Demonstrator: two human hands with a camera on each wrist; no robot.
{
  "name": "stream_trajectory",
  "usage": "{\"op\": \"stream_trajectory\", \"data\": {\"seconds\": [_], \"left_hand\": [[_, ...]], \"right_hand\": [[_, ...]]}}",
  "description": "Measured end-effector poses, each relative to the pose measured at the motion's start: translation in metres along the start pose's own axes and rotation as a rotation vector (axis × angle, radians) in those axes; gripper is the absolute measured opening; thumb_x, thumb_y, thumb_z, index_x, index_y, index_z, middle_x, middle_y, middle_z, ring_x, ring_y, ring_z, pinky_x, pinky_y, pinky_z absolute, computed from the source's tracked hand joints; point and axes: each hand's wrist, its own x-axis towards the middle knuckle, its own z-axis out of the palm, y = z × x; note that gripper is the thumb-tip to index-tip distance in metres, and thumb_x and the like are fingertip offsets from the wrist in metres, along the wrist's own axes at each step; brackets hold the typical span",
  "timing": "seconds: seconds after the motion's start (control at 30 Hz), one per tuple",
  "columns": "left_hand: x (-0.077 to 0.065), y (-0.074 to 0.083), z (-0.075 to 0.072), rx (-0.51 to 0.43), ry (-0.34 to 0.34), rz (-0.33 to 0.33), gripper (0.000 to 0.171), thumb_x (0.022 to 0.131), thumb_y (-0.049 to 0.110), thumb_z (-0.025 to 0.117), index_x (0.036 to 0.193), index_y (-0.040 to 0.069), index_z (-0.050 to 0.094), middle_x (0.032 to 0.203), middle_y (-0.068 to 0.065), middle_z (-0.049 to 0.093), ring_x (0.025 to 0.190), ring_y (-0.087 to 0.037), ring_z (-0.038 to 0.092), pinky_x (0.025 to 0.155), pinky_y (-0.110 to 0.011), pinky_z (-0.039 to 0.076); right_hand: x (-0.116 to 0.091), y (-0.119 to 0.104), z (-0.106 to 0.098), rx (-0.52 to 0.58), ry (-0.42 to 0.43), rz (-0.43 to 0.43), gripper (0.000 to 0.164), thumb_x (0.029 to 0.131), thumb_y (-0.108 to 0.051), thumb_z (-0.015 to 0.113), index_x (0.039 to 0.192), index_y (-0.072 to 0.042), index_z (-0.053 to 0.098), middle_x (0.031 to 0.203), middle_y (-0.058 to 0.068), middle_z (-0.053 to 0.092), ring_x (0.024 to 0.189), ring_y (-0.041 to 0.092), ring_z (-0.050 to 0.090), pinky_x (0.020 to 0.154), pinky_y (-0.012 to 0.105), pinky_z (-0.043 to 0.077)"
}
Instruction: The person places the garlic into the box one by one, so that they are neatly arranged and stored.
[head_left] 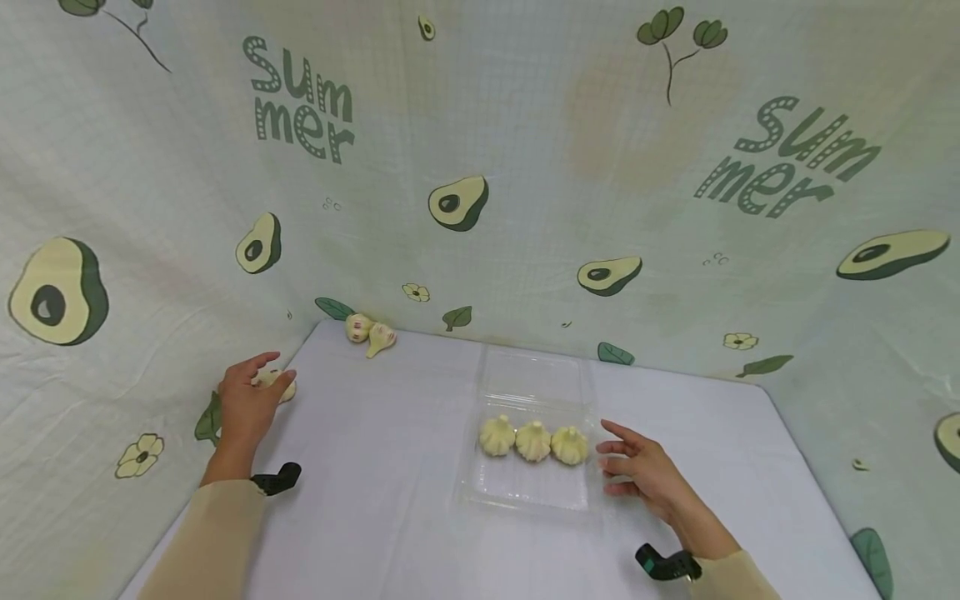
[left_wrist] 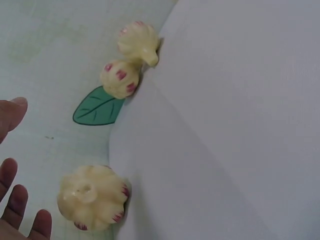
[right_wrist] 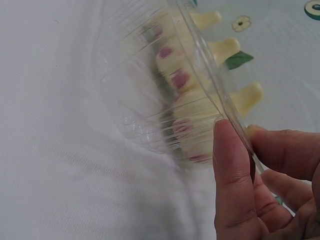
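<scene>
Both arms wear plain beige long sleeves: left sleeve [head_left: 206, 542], right sleeve [head_left: 731, 579], each reaching about to the wrist. Left black wrist unit [head_left: 279, 479]: bent, stubby, rounded end, projecting thumb-side beside the cuff. Right black wrist unit [head_left: 671, 567]: similar elbowed form, small green patch [head_left: 648, 565] near its outer end. Left hand [head_left: 251, 400] and right hand [head_left: 647, 475] bare.

Soft light, faint shadows, glints on container [head_left: 532, 487], dimmer wrist views
</scene>
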Motion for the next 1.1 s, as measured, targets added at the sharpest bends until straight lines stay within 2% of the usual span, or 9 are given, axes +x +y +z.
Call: {"op": "stream_trajectory", "data": {"seconds": [0.1,0.3,0.47,0.73,0.9,1.1], "left_hand": [[0.003,-0.006,0.000,0.024,-0.022,-0.022,0.053,0.100,0.023,0.073,0.150,0.009,0.059,0.156,-0.026,0.042,0.143,-0.043,0.032,0.106,-0.058,0.035],[0.010,-0.019,0.001,0.087,-0.065,-0.032,0.061,0.100,0.026,0.074,0.154,0.008,0.053,0.158,-0.031,0.037,0.141,-0.049,0.030,0.101,-0.059,0.035],[0.016,-0.029,0.003,0.139,-0.087,-0.018,0.067,0.098,0.024,0.077,0.156,0.006,0.049,0.157,-0.035,0.038,0.140,-0.055,0.032,0.104,-0.064,0.032],[0.024,-0.041,0.009,0.231,-0.148,-0.046,0.077,0.097,0.023,0.077,0.161,0.005,0.039,0.159,-0.038,0.033,0.140,-0.063,0.028,0.109,-0.070,0.029],[0.022,-0.040,0.014,0.235,-0.155,-0.042,0.067,0.096,0.017,0.076,0.154,0.000,0.047,0.151,-0.041,0.033,0.137,-0.063,0.030,0.105,-0.070,0.031],[0.016,-0.039,0.022,0.154,-0.167,0.001,0.057,0.093,0.010,0.078,0.143,-0.005,0.053,0.138,-0.040,0.041,0.130,-0.052,0.039,0.102,-0.061,0.039]], "right_hand": [[0.000,-0.001,0.000,-0.006,0.002,0.001,0.077,0.096,0.001,0.071,0.164,-0.011,0.037,0.135,0.019,0.060,0.089,0.020,0.066,0.070,0.037,0.065],[0.001,-0.002,0.001,-0.016,0.001,0.002,0.076,0.097,0.000,0.070,0.164,-0.011,0.037,0.135,0.019,0.060,0.089,0.019,0.066,0.070,0.037,0.065],[0.000,-0.002,0.001,-0.015,0.004,0.005,0.075,0.097,0.000,0.070,0.164,-0.011,0.038,0.135,0.019,0.060,0.090,0.020,0.066,0.070,0.036,0.065],[0.001,-0.002,0.000,-0.015,-0.003,-0.004,0.074,0.098,-0.001,0.069,0.164,-0.011,0.036,0.135,0.020,0.059,0.090,0.020,0.065,0.070,0.036,0.065],[0.000,-0.001,-0.001,-0.009,-0.003,0.004,0.074,0.098,0.000,0.070,0.164,-0.011,0.037,0.135,0.019,0.060,0.090,0.020,0.065,0.071,0.036,0.065],[0.000,0.000,0.000,-0.011,0.004,0.013,0.073,0.098,0.000,0.069,0.164,-0.012,0.038,0.135,0.020,0.060,0.090,0.021,0.065,0.070,0.036,0.065]]}}
